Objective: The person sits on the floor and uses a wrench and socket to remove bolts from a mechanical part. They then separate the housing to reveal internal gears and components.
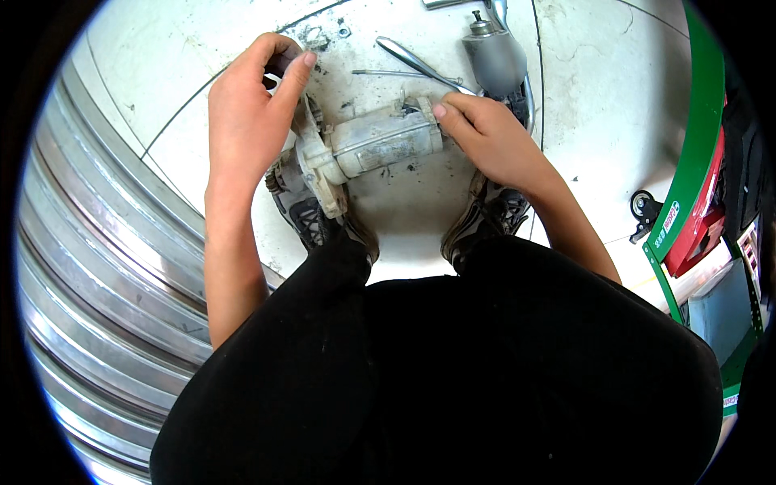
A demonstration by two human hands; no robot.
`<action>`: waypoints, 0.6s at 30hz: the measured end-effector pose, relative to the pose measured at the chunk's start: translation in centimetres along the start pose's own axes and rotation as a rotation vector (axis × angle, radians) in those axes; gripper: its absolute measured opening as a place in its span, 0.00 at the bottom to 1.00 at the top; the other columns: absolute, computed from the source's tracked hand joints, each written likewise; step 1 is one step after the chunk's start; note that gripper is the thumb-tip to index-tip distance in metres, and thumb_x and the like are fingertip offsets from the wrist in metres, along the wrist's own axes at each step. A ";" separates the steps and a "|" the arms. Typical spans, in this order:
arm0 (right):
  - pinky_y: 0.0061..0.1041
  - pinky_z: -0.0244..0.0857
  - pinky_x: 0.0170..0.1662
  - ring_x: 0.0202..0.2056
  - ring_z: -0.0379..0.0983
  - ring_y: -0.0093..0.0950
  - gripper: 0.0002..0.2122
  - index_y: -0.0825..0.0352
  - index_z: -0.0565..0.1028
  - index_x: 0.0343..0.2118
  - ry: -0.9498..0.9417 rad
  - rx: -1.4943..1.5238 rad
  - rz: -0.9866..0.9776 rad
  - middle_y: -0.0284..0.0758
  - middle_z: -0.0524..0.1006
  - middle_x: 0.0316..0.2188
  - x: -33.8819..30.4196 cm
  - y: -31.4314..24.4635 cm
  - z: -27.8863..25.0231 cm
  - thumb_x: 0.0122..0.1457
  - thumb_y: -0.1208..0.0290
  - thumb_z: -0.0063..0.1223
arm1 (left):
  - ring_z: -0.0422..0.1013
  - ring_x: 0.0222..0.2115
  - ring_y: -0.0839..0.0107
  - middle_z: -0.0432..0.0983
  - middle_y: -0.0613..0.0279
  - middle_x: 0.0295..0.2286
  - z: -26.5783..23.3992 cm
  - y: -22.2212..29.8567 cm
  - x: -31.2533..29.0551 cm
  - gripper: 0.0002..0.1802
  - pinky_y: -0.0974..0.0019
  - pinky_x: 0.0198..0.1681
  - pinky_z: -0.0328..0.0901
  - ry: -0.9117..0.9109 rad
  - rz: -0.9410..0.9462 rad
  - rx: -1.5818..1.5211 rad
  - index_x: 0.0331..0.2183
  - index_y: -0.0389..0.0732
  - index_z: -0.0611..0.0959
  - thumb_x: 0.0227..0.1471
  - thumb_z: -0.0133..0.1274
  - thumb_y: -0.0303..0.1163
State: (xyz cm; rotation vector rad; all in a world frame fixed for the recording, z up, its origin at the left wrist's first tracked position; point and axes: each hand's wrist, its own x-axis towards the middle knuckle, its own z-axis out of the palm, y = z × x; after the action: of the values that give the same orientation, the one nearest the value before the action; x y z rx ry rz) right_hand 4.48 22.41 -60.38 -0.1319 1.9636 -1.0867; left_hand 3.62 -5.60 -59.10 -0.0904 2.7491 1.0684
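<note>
A dirty grey metal motor-like part (384, 144) with a ribbed cylindrical body and a wide flange (317, 158) lies across the floor between my shoes. My right hand (497, 137) is closed at its right end, the thumb on top and the other fingers mostly hidden beneath. Above the flange, my left hand (257, 109) is curled with the thumb and index tips close together. Anything pinched there is too small or hidden to name. Just beyond the part lie a shiny metal hand tool (412, 61) and a thin metal rod (396, 74).
A grey canister (493, 61) with a metal top stands past my right hand. A small nut (344, 31) lies among dark grime at the far side. Ribbed metal panelling (121, 242) runs along the left. A green-edged rack (702, 121) and a black caster wheel (643, 206) are at right.
</note>
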 end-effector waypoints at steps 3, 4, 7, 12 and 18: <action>0.30 0.63 0.34 0.26 0.67 0.29 0.15 0.70 0.72 0.33 0.006 0.052 -0.007 0.38 0.71 0.22 -0.5 0.6 -0.1 0.69 0.62 0.47 | 0.73 0.23 0.69 0.81 0.58 0.28 0.2 -0.1 0.3 0.13 0.67 0.31 0.68 -0.013 0.018 0.016 0.37 0.38 0.82 0.58 0.59 0.38; 0.27 0.63 0.35 0.27 0.66 0.24 0.14 0.71 0.72 0.33 -0.007 0.078 -0.011 0.36 0.71 0.23 -0.4 0.9 0.0 0.69 0.64 0.48 | 0.73 0.26 0.71 0.81 0.59 0.29 0.0 0.0 0.2 0.13 0.68 0.33 0.68 -0.024 -0.027 0.021 0.38 0.38 0.82 0.59 0.59 0.38; 0.25 0.63 0.36 0.28 0.67 0.26 0.10 0.70 0.72 0.34 0.054 0.014 -0.158 0.35 0.71 0.24 -0.5 1.4 0.2 0.67 0.68 0.50 | 0.73 0.30 0.74 0.81 0.62 0.30 -0.6 0.4 0.0 0.13 0.70 0.39 0.68 -0.054 -0.126 0.045 0.39 0.38 0.82 0.60 0.59 0.38; 0.25 0.63 0.36 0.29 0.68 0.25 0.07 0.70 0.73 0.33 0.084 0.021 -0.266 0.34 0.73 0.26 -0.3 2.2 0.0 0.65 0.71 0.54 | 0.74 0.31 0.74 0.81 0.62 0.30 -0.8 0.2 0.2 0.13 0.70 0.40 0.69 -0.071 -0.141 0.042 0.40 0.39 0.83 0.60 0.59 0.38; 0.23 0.60 0.32 0.25 0.64 0.19 0.16 0.68 0.72 0.27 -0.003 0.161 -0.091 0.28 0.70 0.22 -0.2 2.7 -0.2 0.69 0.61 0.50 | 0.74 0.31 0.74 0.81 0.62 0.30 -0.8 0.4 0.1 0.12 0.70 0.39 0.69 -0.076 -0.144 0.067 0.40 0.40 0.83 0.60 0.58 0.38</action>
State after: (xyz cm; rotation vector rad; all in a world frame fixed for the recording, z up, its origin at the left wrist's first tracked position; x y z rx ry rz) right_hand 5.28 24.26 -62.17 -0.1367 1.8739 -1.2979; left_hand 3.39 -5.84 -58.32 -0.2291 2.6616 0.9230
